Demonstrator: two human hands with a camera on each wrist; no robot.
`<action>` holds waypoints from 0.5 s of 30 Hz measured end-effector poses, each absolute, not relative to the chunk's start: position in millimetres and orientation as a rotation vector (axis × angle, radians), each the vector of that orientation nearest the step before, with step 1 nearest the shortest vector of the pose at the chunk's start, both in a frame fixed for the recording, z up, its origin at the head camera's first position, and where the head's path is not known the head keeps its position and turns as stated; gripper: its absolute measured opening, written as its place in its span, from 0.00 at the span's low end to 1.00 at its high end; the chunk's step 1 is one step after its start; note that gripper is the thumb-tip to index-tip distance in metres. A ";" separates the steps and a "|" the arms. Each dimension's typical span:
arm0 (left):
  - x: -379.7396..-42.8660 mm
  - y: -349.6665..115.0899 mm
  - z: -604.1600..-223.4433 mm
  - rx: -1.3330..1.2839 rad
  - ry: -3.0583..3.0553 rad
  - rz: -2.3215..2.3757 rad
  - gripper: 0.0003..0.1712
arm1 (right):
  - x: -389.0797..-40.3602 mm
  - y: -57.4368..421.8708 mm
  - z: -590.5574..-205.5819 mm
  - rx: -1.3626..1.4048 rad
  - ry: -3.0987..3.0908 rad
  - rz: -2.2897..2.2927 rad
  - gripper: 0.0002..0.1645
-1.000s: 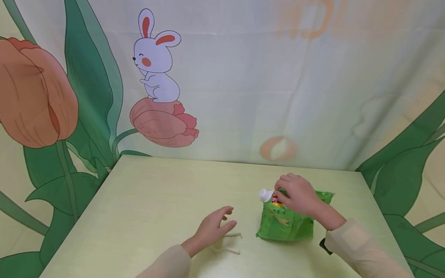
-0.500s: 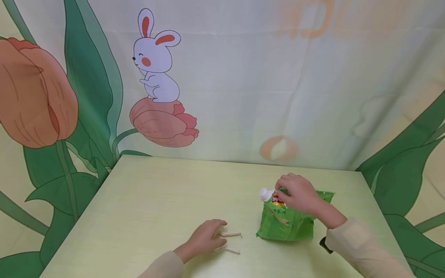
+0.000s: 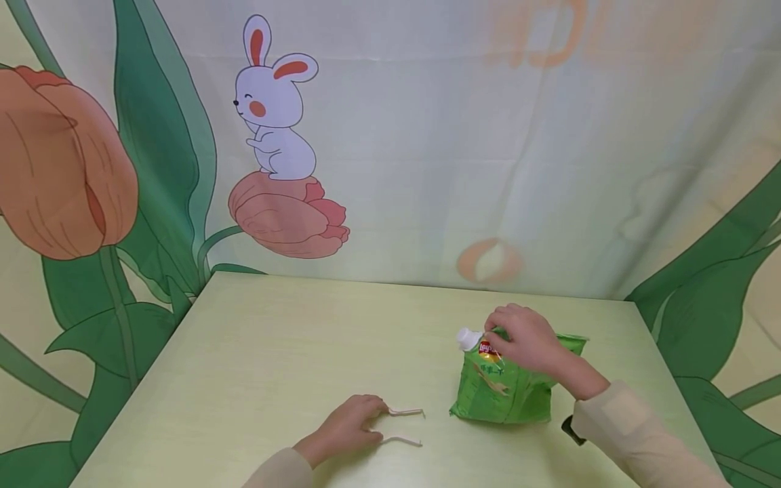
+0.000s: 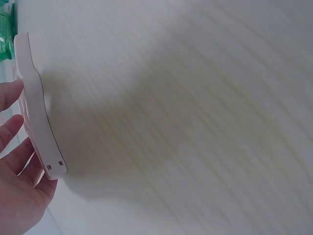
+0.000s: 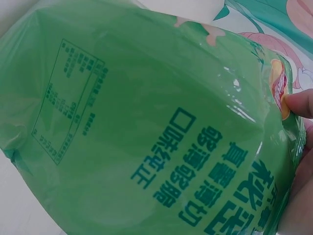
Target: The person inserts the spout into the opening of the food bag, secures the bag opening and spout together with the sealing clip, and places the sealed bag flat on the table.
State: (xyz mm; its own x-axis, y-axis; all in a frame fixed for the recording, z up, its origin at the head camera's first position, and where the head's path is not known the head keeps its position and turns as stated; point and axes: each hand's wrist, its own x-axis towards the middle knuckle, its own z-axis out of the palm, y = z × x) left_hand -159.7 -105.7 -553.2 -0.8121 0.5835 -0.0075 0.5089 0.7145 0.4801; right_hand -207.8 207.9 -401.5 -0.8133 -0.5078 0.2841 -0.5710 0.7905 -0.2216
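A green chip bag stands upright on the table's right side. My right hand grips its upper edge; in the right wrist view, thumb and fingers pinch the edge beside the red and yellow logo. A white cap-like piece juts out at the bag's upper left corner. My left hand holds a slim, pale pinkish-white two-armed thing around its left end; its arms spread rightward with small bent tips. The left end is hidden by the hand, and its kind is unclear.
A pale yellow-green table lies under both hands. Behind it hangs a printed curtain with a rabbit and tulips. A dark band-like object sits by the right cuff.
My left hand has come down and leftward, and its fingers have closed on the pale two-armed thing. My right hand and the chip bag have hardly moved.
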 end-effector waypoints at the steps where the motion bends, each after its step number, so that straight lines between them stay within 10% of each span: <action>1: -159.7 -106.7 -553.6 0.886 2.760 0.706 0.22 | -208.0 208.0 -401.7 0.845 -2.767 0.444 0.02; 15: -156.0 -118.3 -552.3 0.911 2.784 0.642 0.21 | -207.8 207.3 -401.2 0.869 -2.734 0.427 0.03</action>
